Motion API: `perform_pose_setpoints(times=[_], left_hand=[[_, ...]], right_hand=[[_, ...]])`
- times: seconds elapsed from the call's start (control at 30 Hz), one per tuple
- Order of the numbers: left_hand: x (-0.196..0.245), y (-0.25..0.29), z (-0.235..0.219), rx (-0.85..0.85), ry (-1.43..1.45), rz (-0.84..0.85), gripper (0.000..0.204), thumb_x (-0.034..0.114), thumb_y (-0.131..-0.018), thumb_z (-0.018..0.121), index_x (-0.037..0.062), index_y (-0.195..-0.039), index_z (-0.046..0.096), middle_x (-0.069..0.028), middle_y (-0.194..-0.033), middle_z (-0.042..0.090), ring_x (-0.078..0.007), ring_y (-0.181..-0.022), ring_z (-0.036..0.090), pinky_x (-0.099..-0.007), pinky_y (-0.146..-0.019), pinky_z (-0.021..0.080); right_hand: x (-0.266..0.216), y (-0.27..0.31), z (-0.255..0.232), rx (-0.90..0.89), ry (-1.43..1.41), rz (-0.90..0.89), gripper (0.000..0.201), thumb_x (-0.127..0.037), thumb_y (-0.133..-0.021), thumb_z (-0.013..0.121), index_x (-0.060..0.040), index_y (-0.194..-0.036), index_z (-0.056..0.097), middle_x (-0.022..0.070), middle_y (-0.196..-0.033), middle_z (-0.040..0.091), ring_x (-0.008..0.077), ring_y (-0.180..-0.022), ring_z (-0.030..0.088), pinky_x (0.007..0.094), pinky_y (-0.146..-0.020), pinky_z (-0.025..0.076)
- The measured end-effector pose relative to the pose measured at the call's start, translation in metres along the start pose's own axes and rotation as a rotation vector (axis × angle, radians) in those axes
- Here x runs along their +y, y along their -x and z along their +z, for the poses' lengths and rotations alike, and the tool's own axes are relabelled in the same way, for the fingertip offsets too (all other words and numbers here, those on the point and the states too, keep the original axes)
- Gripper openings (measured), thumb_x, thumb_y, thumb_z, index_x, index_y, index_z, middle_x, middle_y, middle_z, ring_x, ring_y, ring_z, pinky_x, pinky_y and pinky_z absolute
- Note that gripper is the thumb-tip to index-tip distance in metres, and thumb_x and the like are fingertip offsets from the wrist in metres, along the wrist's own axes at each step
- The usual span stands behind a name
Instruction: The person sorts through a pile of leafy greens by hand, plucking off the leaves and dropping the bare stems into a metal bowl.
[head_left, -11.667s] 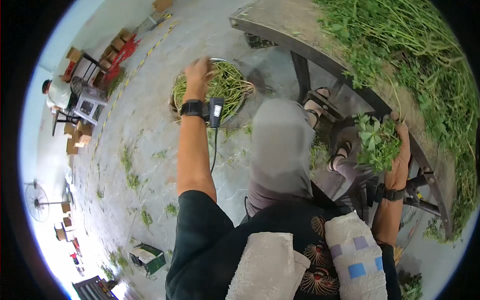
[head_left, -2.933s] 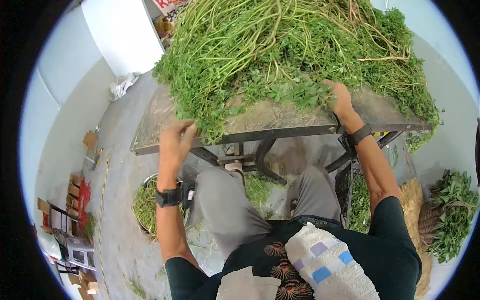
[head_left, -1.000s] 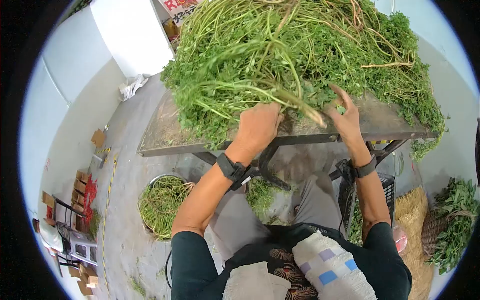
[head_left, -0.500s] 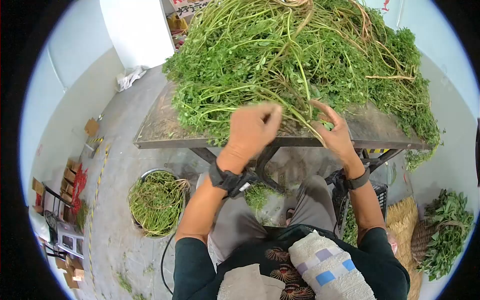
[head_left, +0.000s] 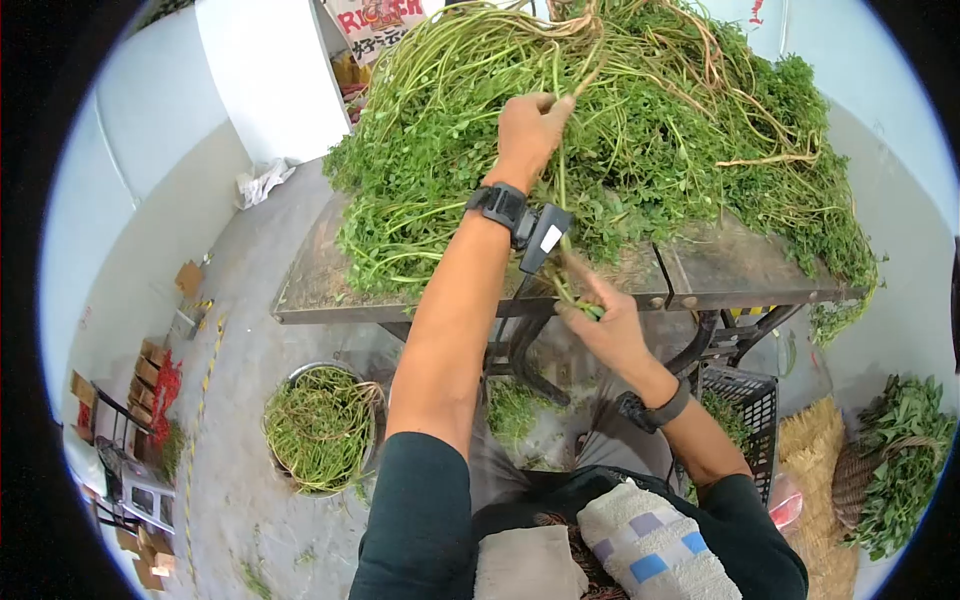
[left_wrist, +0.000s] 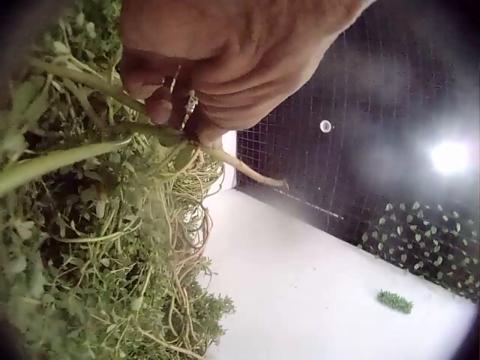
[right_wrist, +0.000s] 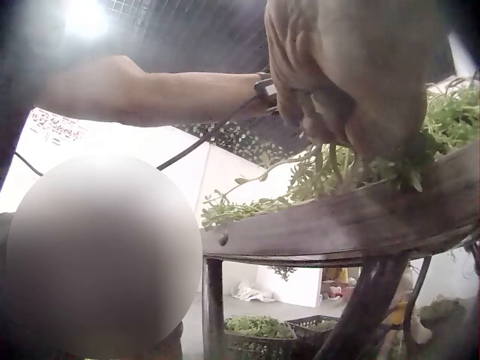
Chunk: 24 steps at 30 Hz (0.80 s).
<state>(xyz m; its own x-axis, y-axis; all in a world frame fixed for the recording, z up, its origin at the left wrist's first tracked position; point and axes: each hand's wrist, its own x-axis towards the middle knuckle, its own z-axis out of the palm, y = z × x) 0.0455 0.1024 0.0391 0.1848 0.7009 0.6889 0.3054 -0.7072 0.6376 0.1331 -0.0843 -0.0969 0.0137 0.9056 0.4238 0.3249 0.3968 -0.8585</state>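
In the head view, my left hand (head_left: 530,138) reaches over a big heap of leafy green stems (head_left: 430,170) piled on a table (head_left: 330,275). It pinches one long stem (head_left: 562,170) near its pale end. The left wrist view has the thumb and fingers of the left hand (left_wrist: 232,67) closed round that stem, its bare root end (left_wrist: 251,171) poking out past them. My right hand (head_left: 612,328) is lower, by the table's front edge, with small leafy sprigs (head_left: 588,308) held in curled fingers. In the right wrist view, leaves hang just below the right hand (right_wrist: 352,82).
A round metal basin (head_left: 374,440) full of trimmed stems stands on the floor at left. Right of my legs are a black plastic crate (head_left: 762,440), a straw mat (head_left: 812,470) and a wicker basket (head_left: 855,480) of greens. Leaf scraps (head_left: 252,578) lie on the floor.
My left hand has come from the basin to the table, drawn a stem toward me, and now reaches farther up the heap. The right hand has moved left and nearer me, keeping its sprigs.
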Motion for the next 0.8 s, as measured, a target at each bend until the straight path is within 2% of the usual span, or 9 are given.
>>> perform_pose_setpoints(times=[0.07,0.13,0.23,0.4,0.47,0.53,0.67,0.73,0.8], left_hand=[[0.004,0.002,0.004,0.039,0.086,-0.057,0.033,0.028,-0.082,0.063,-0.0041,-0.085,0.067,-0.0031,-0.066,0.060,-0.0112,-0.060,0.051,-0.0286,-0.055,0.040],[0.003,0.009,-0.001,0.150,0.262,-0.081,0.028,0.025,-0.082,0.064,-0.0010,-0.088,0.069,-0.0034,-0.071,0.061,-0.0118,-0.061,0.051,-0.0281,-0.055,0.041],[0.017,0.014,-0.028,0.085,0.622,-0.232,0.018,0.024,-0.086,0.060,0.0059,-0.088,0.065,-0.0014,-0.071,0.058,-0.0082,-0.057,0.048,-0.0217,-0.046,0.037],[0.028,0.042,-0.078,-0.048,0.767,-0.227,0.017,0.025,-0.091,0.053,0.0080,-0.087,0.057,0.0036,-0.061,0.050,-0.0063,-0.052,0.044,-0.0202,-0.041,0.032],[0.013,0.058,-0.087,-0.138,0.891,-0.395,0.019,0.024,-0.091,0.052,0.0073,-0.084,0.058,0.0015,-0.064,0.055,-0.0060,-0.048,0.044,-0.0183,-0.040,0.034],[0.002,0.063,-0.091,-0.118,0.910,-0.395,0.020,0.025,-0.091,0.053,0.0070,-0.090,0.059,0.0024,-0.064,0.055,-0.0062,-0.047,0.043,-0.0182,-0.040,0.033],[-0.016,0.073,-0.094,-0.103,0.578,-0.469,0.024,0.028,-0.090,0.056,0.0064,-0.100,0.060,0.0036,-0.073,0.060,-0.0049,-0.061,0.048,-0.0192,-0.047,0.037],[-0.015,0.080,-0.089,0.179,0.383,-0.192,0.028,0.029,-0.088,0.058,0.0046,-0.100,0.061,0.0014,-0.077,0.062,-0.0067,-0.064,0.051,-0.0209,-0.050,0.041],[-0.007,0.099,-0.095,0.186,0.327,-0.187,0.035,0.031,-0.087,0.059,0.0019,-0.106,0.060,-0.0042,-0.089,0.064,-0.0104,-0.069,0.055,-0.0235,-0.055,0.044]], right_hand=[[0.007,0.000,0.008,0.082,0.059,-0.180,0.059,-0.007,-0.078,0.064,-0.0122,-0.133,0.044,0.0075,-0.119,0.059,0.0115,-0.083,0.060,0.0278,-0.080,0.047],[0.001,0.006,0.002,0.071,0.007,-0.106,0.058,-0.008,-0.078,0.063,-0.0122,-0.133,0.044,0.0111,-0.119,0.059,0.0139,-0.090,0.060,0.0290,-0.083,0.046],[-0.001,0.009,-0.009,0.023,-0.013,0.097,0.056,-0.008,-0.079,0.063,-0.0114,-0.132,0.044,0.0126,-0.119,0.059,0.0151,-0.102,0.058,0.0293,-0.088,0.044],[0.020,0.006,-0.023,0.160,0.072,-0.162,0.053,-0.011,-0.081,0.062,-0.0111,-0.131,0.046,0.0113,-0.120,0.058,0.0159,-0.114,0.052,0.0295,-0.091,0.042],[0.022,0.004,-0.034,0.215,0.098,-0.187,0.046,-0.014,-0.082,0.062,-0.0090,-0.126,0.051,0.0124,-0.116,0.060,0.0157,-0.108,0.055,0.0294,-0.090,0.042],[0.036,0.001,-0.051,0.232,0.182,-0.073,0.034,-0.017,-0.081,0.063,-0.0040,-0.113,0.059,0.0115,-0.094,0.066,0.0132,-0.087,0.060,0.0292,-0.077,0.046],[0.024,0.002,-0.072,0.191,0.214,0.182,0.027,-0.020,-0.081,0.064,0.0003,-0.099,0.064,0.0058,-0.070,0.060,0.0092,-0.064,0.052,0.0273,-0.061,0.043],[0.021,0.001,-0.065,0.266,0.203,0.066,0.025,-0.021,-0.081,0.064,0.0011,-0.094,0.064,0.0015,-0.061,0.052,0.0069,-0.056,0.044,0.0256,-0.052,0.038],[0.020,0.007,-0.061,0.253,0.211,0.080,0.027,-0.022,-0.081,0.064,0.0007,-0.096,0.064,0.0020,-0.061,0.053,0.0066,-0.056,0.044,0.0244,-0.052,0.037]])
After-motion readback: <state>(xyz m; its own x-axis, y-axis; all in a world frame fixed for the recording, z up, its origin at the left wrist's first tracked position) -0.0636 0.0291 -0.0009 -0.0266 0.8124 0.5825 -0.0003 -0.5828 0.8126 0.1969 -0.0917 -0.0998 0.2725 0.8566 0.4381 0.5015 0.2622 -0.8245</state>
